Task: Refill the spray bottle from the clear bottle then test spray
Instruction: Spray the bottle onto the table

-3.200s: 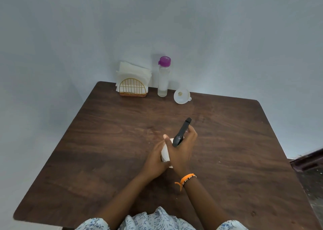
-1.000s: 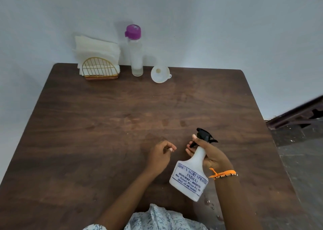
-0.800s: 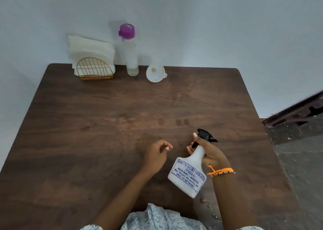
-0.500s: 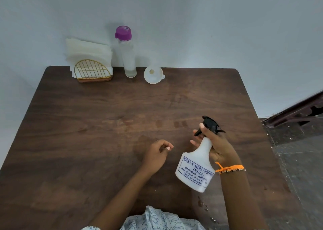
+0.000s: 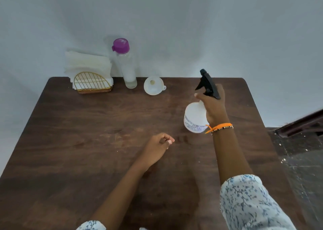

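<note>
My right hand [image 5: 213, 105] grips the neck of the white spray bottle [image 5: 194, 118], whose black trigger head [image 5: 208, 84] points away toward the far wall. The bottle is upright over the right part of the brown table [image 5: 87, 142]; whether its base touches the wood I cannot tell. My left hand [image 5: 158, 146] rests on the table near the middle, fingers curled, holding nothing. The clear bottle [image 5: 127, 67] with a purple cap stands capped at the far edge against the wall. A white funnel [image 5: 153, 86] lies just right of it.
A gold wire holder with white napkins [image 5: 90, 76] stands at the far left of the table, next to the clear bottle. The wall runs close behind the far edge. Dark floor and a dark wooden ledge [image 5: 300, 125] lie past the table's right edge.
My right hand has carried the spray bottle from near my body out toward the far right of the table and turned it upright. My left hand has stayed curled on the table.
</note>
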Motion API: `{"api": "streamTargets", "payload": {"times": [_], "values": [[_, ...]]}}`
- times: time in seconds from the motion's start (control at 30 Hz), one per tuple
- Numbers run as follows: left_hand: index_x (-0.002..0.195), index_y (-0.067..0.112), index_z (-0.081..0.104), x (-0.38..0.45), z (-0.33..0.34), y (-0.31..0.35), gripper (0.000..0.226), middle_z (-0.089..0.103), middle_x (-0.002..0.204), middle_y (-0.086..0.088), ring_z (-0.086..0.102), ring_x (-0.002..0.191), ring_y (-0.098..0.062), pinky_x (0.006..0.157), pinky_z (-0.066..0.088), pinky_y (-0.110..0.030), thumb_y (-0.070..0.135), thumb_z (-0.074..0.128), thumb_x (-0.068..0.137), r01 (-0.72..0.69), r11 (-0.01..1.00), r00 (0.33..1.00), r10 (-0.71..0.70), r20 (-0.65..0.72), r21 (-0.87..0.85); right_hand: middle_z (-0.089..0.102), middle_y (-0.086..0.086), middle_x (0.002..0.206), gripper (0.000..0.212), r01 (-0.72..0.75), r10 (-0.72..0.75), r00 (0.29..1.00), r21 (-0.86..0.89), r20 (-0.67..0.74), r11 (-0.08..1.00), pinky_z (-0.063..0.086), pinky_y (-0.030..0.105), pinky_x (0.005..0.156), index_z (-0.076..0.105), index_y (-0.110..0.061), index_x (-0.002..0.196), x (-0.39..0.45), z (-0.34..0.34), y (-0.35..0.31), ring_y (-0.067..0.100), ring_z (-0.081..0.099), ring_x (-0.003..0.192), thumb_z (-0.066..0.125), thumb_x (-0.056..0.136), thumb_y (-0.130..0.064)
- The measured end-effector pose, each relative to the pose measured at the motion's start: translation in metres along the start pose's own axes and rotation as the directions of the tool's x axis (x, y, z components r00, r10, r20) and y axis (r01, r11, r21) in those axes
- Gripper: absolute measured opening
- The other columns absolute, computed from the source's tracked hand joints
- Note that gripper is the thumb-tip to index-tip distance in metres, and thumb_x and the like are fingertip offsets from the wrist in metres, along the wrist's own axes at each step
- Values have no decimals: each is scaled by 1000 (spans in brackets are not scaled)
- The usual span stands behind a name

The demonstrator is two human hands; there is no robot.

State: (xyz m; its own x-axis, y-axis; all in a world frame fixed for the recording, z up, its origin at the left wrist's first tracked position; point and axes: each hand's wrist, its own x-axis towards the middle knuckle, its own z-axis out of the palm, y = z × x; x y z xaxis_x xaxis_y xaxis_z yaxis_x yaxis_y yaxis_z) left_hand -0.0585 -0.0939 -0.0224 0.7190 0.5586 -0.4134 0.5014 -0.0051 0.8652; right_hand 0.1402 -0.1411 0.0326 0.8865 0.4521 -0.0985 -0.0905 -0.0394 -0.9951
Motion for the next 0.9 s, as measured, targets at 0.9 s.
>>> {"api": "streamTargets", "payload": {"times": [0.9], "values": [[81, 21, 65, 102, -23, 39, 22, 64, 80, 7, 57, 67, -6, 63, 44, -9, 6, 52, 90, -49, 974, 948, -24, -318, -221, 59, 7, 75, 24, 163, -163, 976, 9, 143, 987, 46, 24, 65, 61, -8, 84, 127, 69, 24, 17, 54, 71, 75, 67, 4]]}}
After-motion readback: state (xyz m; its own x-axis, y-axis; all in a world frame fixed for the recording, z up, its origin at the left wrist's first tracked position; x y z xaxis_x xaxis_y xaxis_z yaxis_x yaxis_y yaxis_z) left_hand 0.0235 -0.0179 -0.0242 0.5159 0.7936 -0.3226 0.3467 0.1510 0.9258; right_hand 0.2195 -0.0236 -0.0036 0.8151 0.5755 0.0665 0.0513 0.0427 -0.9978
